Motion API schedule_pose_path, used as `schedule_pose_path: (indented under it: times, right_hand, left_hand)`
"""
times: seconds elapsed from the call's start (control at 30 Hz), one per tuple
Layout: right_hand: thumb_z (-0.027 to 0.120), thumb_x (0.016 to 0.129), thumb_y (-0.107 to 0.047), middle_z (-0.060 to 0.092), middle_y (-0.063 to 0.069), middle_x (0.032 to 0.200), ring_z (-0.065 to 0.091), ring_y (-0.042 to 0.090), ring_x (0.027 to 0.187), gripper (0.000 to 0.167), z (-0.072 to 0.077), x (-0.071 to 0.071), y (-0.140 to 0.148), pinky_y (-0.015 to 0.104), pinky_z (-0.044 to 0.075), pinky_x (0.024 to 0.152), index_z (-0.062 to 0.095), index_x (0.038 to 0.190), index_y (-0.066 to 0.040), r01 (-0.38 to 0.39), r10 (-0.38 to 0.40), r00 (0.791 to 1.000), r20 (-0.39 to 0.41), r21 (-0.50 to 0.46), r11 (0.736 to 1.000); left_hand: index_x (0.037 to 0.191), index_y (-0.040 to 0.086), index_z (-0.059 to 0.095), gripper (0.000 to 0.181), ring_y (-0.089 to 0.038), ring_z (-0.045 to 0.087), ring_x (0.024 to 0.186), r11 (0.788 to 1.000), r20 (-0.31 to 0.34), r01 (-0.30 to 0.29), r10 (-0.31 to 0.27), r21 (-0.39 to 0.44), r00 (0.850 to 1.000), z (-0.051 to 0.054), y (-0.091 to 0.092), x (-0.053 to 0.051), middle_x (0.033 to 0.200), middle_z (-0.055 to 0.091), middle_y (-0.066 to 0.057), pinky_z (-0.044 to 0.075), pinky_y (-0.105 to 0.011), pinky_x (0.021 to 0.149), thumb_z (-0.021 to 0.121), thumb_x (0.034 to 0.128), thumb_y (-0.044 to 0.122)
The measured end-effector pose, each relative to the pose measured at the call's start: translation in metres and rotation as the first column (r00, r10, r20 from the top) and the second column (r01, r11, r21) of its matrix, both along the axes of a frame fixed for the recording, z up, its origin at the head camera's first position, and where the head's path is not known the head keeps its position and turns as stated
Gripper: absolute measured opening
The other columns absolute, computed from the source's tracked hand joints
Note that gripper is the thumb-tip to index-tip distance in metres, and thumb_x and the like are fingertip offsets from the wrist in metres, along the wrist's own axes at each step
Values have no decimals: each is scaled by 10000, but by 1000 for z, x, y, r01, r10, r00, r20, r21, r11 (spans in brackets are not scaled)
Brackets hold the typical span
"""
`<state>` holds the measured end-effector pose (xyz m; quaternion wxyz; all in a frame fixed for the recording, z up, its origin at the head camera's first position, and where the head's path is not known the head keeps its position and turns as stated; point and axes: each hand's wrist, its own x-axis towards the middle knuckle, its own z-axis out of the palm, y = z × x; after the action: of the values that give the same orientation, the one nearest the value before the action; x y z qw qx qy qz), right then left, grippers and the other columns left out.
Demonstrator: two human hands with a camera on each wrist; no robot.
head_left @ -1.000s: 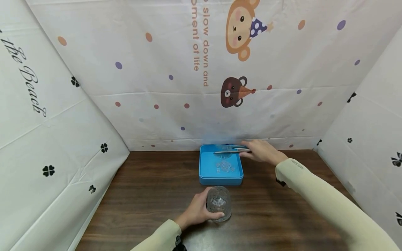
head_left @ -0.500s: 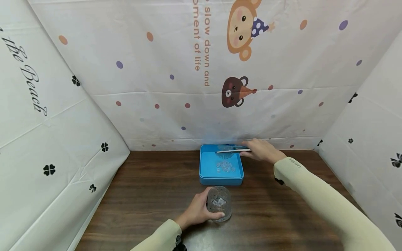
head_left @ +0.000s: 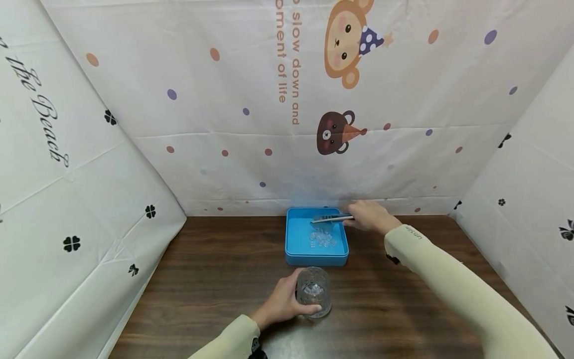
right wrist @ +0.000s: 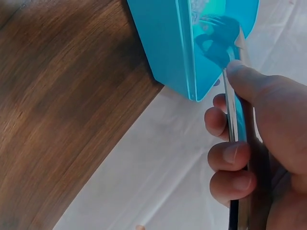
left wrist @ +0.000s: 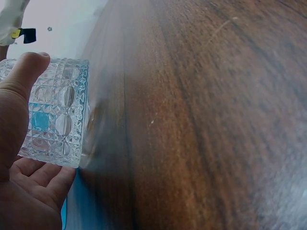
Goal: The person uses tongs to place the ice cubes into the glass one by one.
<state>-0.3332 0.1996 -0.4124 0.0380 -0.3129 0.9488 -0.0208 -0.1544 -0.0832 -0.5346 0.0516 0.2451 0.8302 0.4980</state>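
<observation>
My left hand [head_left: 281, 302] grips a clear glass tumbler [head_left: 315, 294] with a cut pattern [left wrist: 55, 117], its thumb across the near side. The glass stands on the table, and clear material shows inside. Farther off, my right hand [head_left: 368, 217] holds metal tongs [head_left: 337, 218], fingers curled round both arms [right wrist: 232, 110]. The tongs' head reaches over the right rim into a light-blue box [head_left: 316, 260]. Several clear, ice-like pieces [head_left: 323, 239] lie on the box floor, just in front of the tongs' head. Whether the tongs touch any piece, I cannot tell.
The dark wooden table [head_left: 224, 279] extends on both sides of the box and glass. A white printed cloth [head_left: 224, 174] hangs right behind the box, and similar cloths stand at the left and right sides.
My right hand has tilted the tongs and lowered their head toward the clear pieces, coming slightly nearer. My left hand and the glass stay in place.
</observation>
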Motion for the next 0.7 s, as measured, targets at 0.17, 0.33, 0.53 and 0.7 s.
schedule_pose_path:
  times: [0.17,0.33,0.53,0.7]
  right_hand:
    - [717,985,-309,511,-4,624,486,159,561,245,-1,-1,-1,311,404,526,665,809,-145,3,-3,1000,16,26,1000]
    - [712,986,-327,530,5,645,503,179,588,261,-2,-1,-3,328,422,539,671,803,-146,25,-26,999,32,48,999]
    - [725,978,-318,535,0,639,507,177,575,242,-5,-1,-5,322,426,526,686,812,-148,31,-33,999,26,59,998]
    - [720,981,-326,531,5,640,503,183,584,258,-6,-1,-5,324,417,530,667,801,-149,38,-40,999,28,67,997]
  left_hand:
    - [1431,154,503,770,-107,661,1064,1000,-3,-2,2,-3,1000,1,0,0,1276,658,-16,557,-298,868,865,818,450]
    - [1431,153,503,771,-105,661,1065,1000,-3,-2,2,-4,1000,0,0,0,1278,657,-17,558,-298,863,865,818,451]
    - [1429,158,505,769,-97,659,1065,1000,-11,-3,3,-9,1000,-1,0,0,1273,661,-8,555,-297,872,860,819,463]
    - [1425,154,506,770,-99,659,1062,1000,-8,-5,5,-11,1000,-1,0,0,1269,661,-11,556,-294,865,861,816,465]
